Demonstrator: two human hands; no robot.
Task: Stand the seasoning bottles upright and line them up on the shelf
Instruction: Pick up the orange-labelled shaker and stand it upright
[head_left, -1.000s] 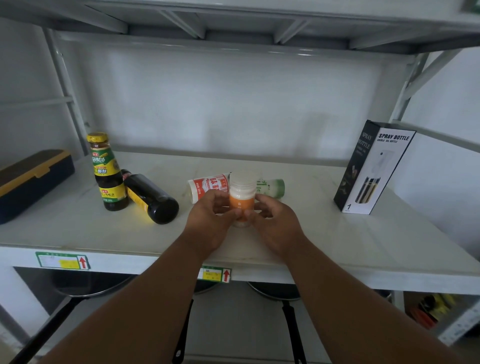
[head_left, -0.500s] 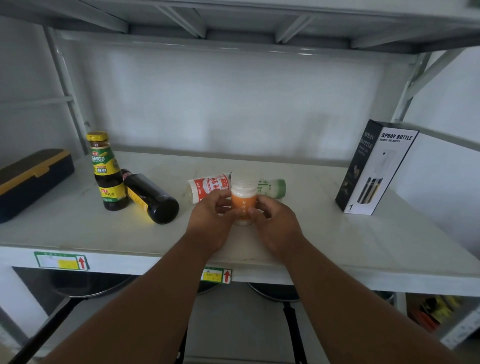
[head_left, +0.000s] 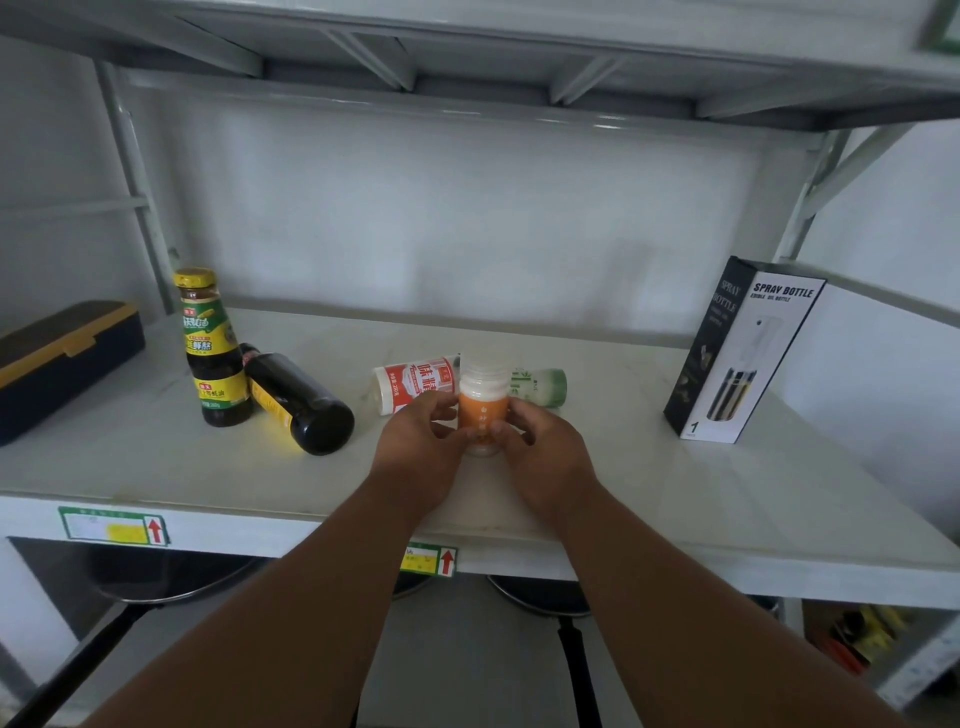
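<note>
A small orange-labelled seasoning bottle (head_left: 483, 405) with a white cap stands upright near the middle of the shelf (head_left: 156, 457). My left hand (head_left: 421, 452) and my right hand (head_left: 545, 457) grip it from either side, thumbs on its front. Behind it lie a red-and-white bottle (head_left: 413, 384) and a green-and-white bottle (head_left: 540, 387), both on their sides. At the left a yellow-capped sauce bottle (head_left: 210, 348) stands upright, with a dark bottle (head_left: 298, 400) lying next to it.
A spray bottle box (head_left: 743, 353) stands at the right of the shelf. A dark case with a yellow lid edge (head_left: 57, 358) sits at the far left. Pans hang on the level below the shelf's front edge.
The orange bottle stays upright between both hands, which have barely shifted; only the camera view has moved slightly.
</note>
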